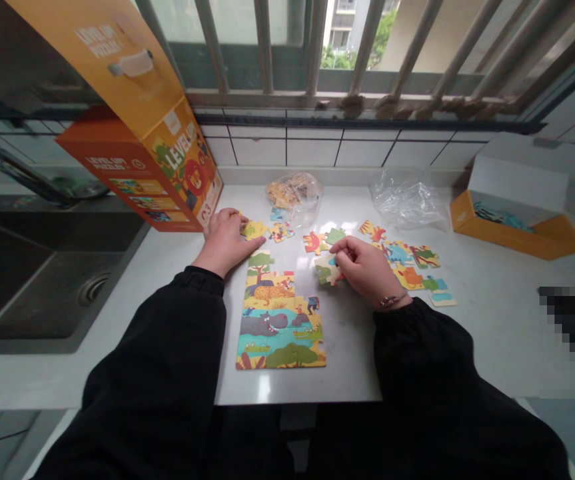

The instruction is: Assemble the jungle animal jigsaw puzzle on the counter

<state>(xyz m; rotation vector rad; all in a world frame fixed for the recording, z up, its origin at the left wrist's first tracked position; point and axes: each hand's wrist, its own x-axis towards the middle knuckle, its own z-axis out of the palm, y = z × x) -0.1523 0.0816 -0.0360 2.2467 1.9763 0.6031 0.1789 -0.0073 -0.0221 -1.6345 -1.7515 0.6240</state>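
Right grip (364,267)'s pinched shut on a jigsaw piece (328,270), just beside the half-built animal puzzle (280,320). Open left grip (224,240) sits flat on the desk (357,373), touching another piece (254,230).

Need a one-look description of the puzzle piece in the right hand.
On the white counter, find the assembled jigsaw with the hippo. Just right of its top, the right hand pinches a green-and-white piece, the one held while loose pieces nearby lie flat.

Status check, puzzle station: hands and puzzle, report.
Right hand: pinching green cardboard jigsaw piece. Left hand: on yellow piece. Colourful hippo jigsaw section assembled, flat on white counter.
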